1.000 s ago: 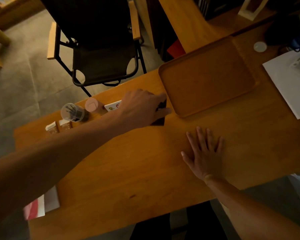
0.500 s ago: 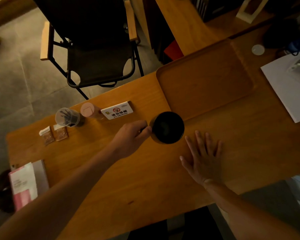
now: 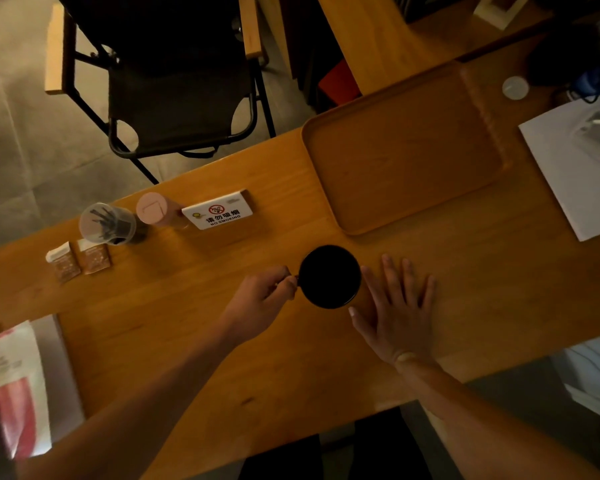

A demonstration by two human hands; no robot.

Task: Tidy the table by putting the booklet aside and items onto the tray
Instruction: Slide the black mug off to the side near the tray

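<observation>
My left hand (image 3: 262, 296) grips the handle of a black mug (image 3: 329, 277), which is upright near the table's middle, just in front of the tray. The wooden tray (image 3: 404, 150) lies at the back right with nothing on it. My right hand (image 3: 397, 311) lies flat with spread fingers on the table, right beside the mug. Along the back left stand a white no-smoking sign (image 3: 219, 211), a pink-lidded container (image 3: 153, 209), a clear cup of dark sticks (image 3: 106, 223) and two small packets (image 3: 78, 259). A red-and-white booklet (image 3: 18, 386) lies at the far left edge.
A black folding chair (image 3: 167, 74) stands beyond the table's far edge. White paper (image 3: 575, 168) with a device on it lies at the right, and a small white disc (image 3: 515, 87) sits behind the tray. A second wooden table (image 3: 378, 39) adjoins at the back.
My left hand has taken the black mug by its handle from beside the sign and drawn it toward me, next to my right hand. The right hand has stayed flat.
</observation>
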